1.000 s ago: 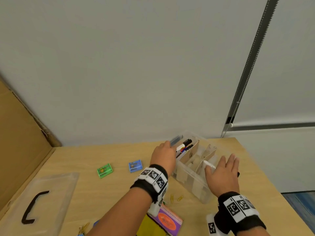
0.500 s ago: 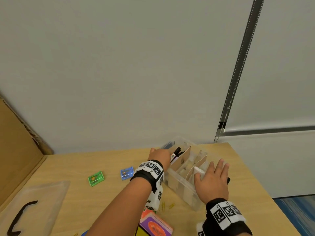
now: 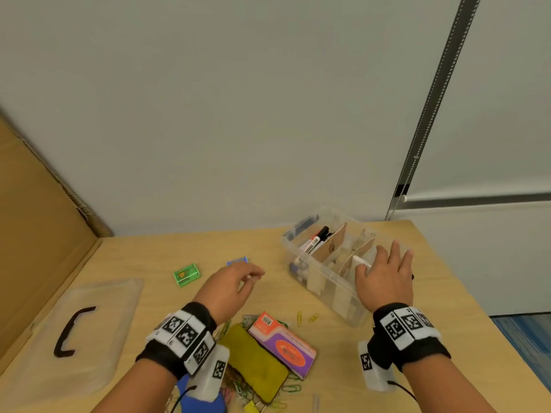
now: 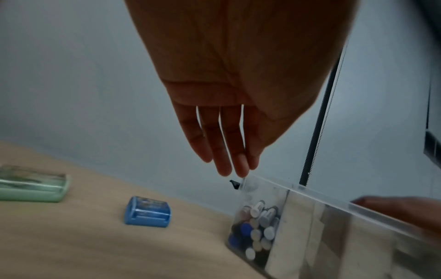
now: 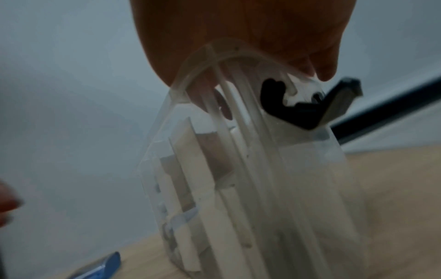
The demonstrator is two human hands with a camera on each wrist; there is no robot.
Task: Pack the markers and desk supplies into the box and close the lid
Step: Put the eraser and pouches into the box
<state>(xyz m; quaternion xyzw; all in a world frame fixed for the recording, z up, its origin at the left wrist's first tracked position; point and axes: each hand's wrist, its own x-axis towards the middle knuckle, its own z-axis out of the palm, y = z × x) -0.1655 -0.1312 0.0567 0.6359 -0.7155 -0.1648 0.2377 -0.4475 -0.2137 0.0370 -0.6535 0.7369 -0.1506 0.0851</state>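
Observation:
A clear plastic box (image 3: 328, 290) with cardboard dividers stands at the back right of the wooden table. Several markers (image 3: 314, 241) lie in its left compartment, and their caps show through the wall (image 4: 257, 226). My right hand (image 3: 384, 272) rests on the box's right end with its fingers spread and straight, its palm over the rim (image 5: 226, 62) beside a black latch (image 5: 298, 109). My left hand (image 3: 238, 281) hovers left of the box, fingers relaxed and holding nothing (image 4: 233, 166). The clear lid (image 3: 98, 338) with a black handle lies flat at the left.
A green sharpener (image 3: 186, 274) and a blue sharpener (image 3: 237, 260) lie left of the box. Near the front edge are a yellow eraser pad (image 3: 256, 362), an orange-purple carton (image 3: 283, 344) and several loose paper clips (image 3: 313, 317). A cardboard sheet (image 3: 35, 251) leans at the left wall.
My left hand has drawn back from the marker compartment, leftward and toward me, and is now empty. The right hand stays on the box's end. The head view has tipped down.

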